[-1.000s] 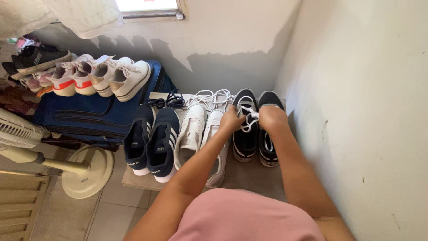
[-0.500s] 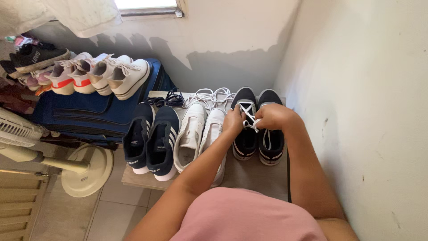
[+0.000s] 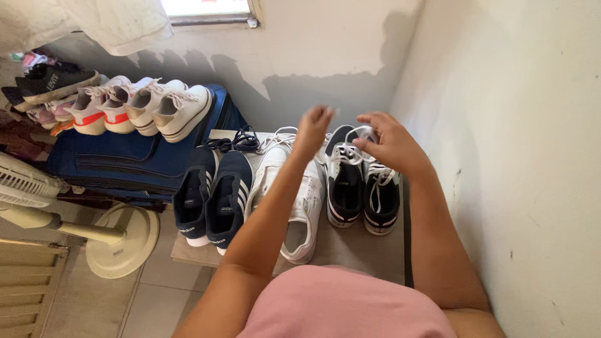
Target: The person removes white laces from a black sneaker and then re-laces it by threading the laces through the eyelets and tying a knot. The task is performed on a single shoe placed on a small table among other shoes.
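Above the black shoes at the right end of the low shelf, the right hand pinches a white lace between thumb and fingers, its other fingers loosely curled. The left hand is raised beside it, fingers bunched — whether it grips the other lace end I cannot tell, as it is blurred. Both ends rise from the left black shoe, which stands touching its mate, near the wall. The step looks like drawing the laces up taut; the next move calls for even tension and a crossing of the ends. To the left stand white sneakers and navy sneakers — beyond them a blue suitcase.
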